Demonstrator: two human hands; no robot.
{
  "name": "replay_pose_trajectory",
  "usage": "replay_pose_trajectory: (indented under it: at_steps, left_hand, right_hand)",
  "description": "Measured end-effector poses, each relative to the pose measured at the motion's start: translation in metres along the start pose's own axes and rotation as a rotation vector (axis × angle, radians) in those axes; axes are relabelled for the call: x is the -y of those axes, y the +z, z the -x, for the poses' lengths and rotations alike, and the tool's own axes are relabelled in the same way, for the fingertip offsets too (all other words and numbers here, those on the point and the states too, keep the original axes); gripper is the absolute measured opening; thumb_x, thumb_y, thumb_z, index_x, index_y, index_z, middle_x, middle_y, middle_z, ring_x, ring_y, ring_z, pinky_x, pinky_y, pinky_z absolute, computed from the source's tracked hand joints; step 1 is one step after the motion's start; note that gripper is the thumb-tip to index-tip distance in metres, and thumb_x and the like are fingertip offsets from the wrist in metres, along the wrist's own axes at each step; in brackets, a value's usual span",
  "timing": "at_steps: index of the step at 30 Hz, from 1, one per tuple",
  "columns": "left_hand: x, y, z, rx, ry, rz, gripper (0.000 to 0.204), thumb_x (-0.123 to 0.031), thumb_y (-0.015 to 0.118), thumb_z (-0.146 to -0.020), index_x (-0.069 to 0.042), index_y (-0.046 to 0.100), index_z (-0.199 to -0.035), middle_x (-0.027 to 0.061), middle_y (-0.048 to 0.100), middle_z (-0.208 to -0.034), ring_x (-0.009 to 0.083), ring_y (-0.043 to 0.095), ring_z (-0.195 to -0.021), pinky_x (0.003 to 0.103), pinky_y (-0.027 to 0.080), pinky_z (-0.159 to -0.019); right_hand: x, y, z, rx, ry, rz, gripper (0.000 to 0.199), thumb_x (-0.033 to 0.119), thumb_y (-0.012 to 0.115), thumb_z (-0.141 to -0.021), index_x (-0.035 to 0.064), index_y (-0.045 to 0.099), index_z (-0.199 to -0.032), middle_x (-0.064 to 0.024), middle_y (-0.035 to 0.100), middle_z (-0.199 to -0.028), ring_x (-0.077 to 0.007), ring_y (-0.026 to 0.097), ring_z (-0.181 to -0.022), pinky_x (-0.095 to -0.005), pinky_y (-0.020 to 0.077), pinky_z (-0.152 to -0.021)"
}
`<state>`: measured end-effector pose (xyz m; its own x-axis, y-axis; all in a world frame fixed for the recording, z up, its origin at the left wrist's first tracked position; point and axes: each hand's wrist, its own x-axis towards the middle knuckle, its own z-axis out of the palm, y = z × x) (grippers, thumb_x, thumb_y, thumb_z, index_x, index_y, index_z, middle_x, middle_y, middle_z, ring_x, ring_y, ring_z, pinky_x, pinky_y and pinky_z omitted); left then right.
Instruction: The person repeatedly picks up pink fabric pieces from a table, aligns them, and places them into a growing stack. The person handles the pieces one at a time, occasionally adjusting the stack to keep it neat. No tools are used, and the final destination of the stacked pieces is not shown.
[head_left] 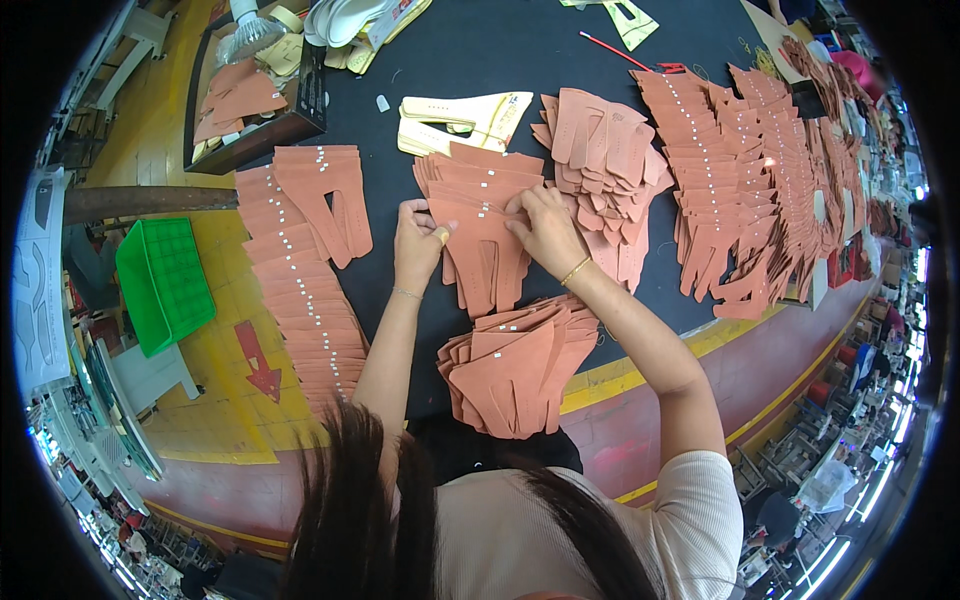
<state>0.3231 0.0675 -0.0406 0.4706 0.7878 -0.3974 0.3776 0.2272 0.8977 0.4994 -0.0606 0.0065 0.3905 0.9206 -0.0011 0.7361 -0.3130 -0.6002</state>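
Note:
In front of me several reddish-brown cut pieces, leather-like with slots and small white tags, lie overlapped in a stack (470, 240). At its left edge my left hand (420, 243) has its fingers closed, thumb against the top piece; a small yellow spot shows at the thumb. My right hand (547, 232), a thin bracelet on its wrist, pinches the right edge of the same piece. Closer to my body lies a fanned pile (520, 370) of like pieces. Beyond the stack rests a pale yellow pattern piece (468, 118). The fingertips' undersides are hidden.
A long overlapped row (300, 290) of tagged pieces runs down the left. More piles (605, 150) and fanned rows (700, 170) cover the right. A dark box (255, 150) stands at far left, a red pencil (615, 50) lies at the back, and a green crate (165, 285) stands off the table.

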Motion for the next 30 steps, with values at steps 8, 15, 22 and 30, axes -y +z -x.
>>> replay_pose_trajectory:
  at_steps: [8,15,22,30]
  left_hand:
    - [0.008,-0.02,-0.012,0.153,0.162,-0.103,0.064,-0.009,0.08,-0.077,-0.004,0.05,-0.133,0.0036,0.049,-0.096,0.0119,0.047,-0.071,0.026,0.048,-0.077]
    - [-0.015,-0.02,0.011,0.289,-0.19,0.28,0.034,-0.013,0.074,-0.087,0.002,0.059,-0.113,0.0076,0.068,-0.098,0.0126,0.065,-0.087,0.027,0.055,-0.075]
    - [-0.015,-0.007,0.008,0.137,-0.233,0.153,0.025,-0.015,0.074,-0.087,-0.001,0.056,-0.098,0.0078,0.068,-0.088,0.0131,0.067,-0.078,0.028,0.056,-0.063]
    - [-0.013,-0.008,0.007,0.119,-0.232,0.096,0.028,-0.014,0.077,-0.084,0.0,0.058,-0.098,0.007,0.066,-0.087,0.0112,0.063,-0.076,0.025,0.052,-0.062]
  right_hand:
    - [0.007,-0.014,0.008,0.198,0.051,-0.393,0.016,0.005,0.071,-0.085,0.003,0.058,-0.095,-0.0075,0.063,-0.091,-0.0202,0.062,-0.081,-0.031,0.0501,-0.072]
    - [-0.004,-0.006,0.005,0.093,0.252,-0.478,0.026,0.01,0.076,-0.083,0.0024,0.06,-0.102,-0.0101,0.066,-0.087,-0.0181,0.065,-0.077,-0.0304,0.0524,-0.071]
    - [-0.013,0.002,-0.001,0.048,0.187,-0.207,0.034,0.014,0.079,-0.077,0.0009,0.061,-0.103,-0.0132,0.064,-0.085,-0.0276,0.063,-0.076,-0.0363,0.0517,-0.071]
    - [-0.011,0.0,0.003,0.007,0.096,-0.1,0.03,0.013,0.079,-0.076,0.0024,0.06,-0.097,-0.0141,0.063,-0.092,-0.03,0.063,-0.082,-0.0386,0.0511,-0.074]
